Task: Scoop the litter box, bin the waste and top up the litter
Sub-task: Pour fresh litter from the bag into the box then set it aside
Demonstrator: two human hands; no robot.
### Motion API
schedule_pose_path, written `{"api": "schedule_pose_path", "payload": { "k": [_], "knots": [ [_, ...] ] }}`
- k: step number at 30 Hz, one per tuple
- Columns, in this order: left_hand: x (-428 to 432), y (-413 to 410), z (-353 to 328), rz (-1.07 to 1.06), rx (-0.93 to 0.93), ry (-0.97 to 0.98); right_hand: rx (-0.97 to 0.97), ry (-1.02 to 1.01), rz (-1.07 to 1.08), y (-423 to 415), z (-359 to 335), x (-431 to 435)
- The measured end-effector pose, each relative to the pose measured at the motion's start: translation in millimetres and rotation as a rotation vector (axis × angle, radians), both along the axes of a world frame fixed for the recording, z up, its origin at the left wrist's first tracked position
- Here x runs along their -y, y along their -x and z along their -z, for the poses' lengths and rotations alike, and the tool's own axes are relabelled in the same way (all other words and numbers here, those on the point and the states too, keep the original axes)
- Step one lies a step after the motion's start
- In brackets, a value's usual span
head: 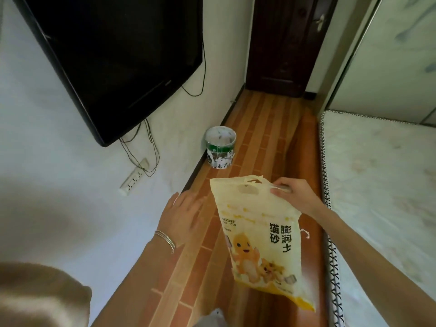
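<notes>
A narrow strip of wood-pattern floor (259,128) runs up the middle of the frame. A white wall with a dark television (113,55) is at upper left, and a mattress (382,185) lies along the right edge. A small patterned bin (220,151) stands against the wall at centre.

From my end, the litter bag (257,244) hangs upright at lower centre, clear of the floor. The right hand (295,197) pinches its top right corner, pulling the plastic taut there. The left hand (181,215) is flat and spread just left of the bag, holding nothing and not touching it. I see no litter box. A grey shape at the bottom edge is too cropped to identify.

I read this as the topping-up stage, with the mouth being readied. The top edge looks ragged, but I cannot tell whether it is fully open. One corner is a weak hold for a heavy sack, so I would bring the left hand under the bag's base first. Then I would tip it slowly and low over the box, so the grains fall in a thin stream and do not scatter.
</notes>
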State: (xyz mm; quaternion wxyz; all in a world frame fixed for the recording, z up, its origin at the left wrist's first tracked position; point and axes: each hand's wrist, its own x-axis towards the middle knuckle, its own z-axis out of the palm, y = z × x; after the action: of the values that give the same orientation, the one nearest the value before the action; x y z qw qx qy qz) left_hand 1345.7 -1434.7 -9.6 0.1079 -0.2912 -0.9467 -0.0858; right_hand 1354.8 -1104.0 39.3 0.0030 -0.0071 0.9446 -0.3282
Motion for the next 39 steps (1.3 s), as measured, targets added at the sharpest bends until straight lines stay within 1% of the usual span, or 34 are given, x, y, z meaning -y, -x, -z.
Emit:
{"api": "schedule_pose_path", "payload": {
  "k": [4, 9, 16, 20, 23, 27, 30, 33, 39],
  "knots": [
    [-14.0, 66.0, -9.0, 0.066, -0.085, 0.034, -0.038, 0.013, 0.046, 44.2, -10.2, -13.6],
    [-40.5, 122.6, -12.7, 0.126, -0.117, 0.061, -0.025, 0.026, 0.090, 84.0, -9.8, -37.2],
    [-94.8, 196.3, -0.5, 0.162, -0.080, 0.191, -0.022, 0.018, 0.114, 142.6, -1.6, -85.5],
    [-137.2, 248.6, 11.2, 0.197, -0.122, 0.158, 0.013, 0.019, 0.128, 196.5, 7.4, -131.3],
    [-174.3, 293.3, 8.0, 0.223, -0.158, 0.152, 0.024, 0.021, 0.134, 243.9, 6.8, -167.3],
    [-224.7, 356.4, -6.3, 0.168, -0.150, 0.167, 0.023, 0.020, 0.113, 307.4, -9.4, -212.1],
    [-257.3, 402.8, -10.2, 0.138, -0.184, 0.113, 0.002, 0.022, 0.092, 352.6, -20.9, -241.9],
    [-284.8, 438.0, -15.4, 0.125, -0.166, 0.071, -0.003, 0.038, 0.083, 389.0, -26.5, -265.6],
    [-320.5, 505.0, -15.0, 0.113, -0.119, 0.081, -0.017, 0.015, 0.065, 454.7, -23.7, -304.0]
  ]
}}
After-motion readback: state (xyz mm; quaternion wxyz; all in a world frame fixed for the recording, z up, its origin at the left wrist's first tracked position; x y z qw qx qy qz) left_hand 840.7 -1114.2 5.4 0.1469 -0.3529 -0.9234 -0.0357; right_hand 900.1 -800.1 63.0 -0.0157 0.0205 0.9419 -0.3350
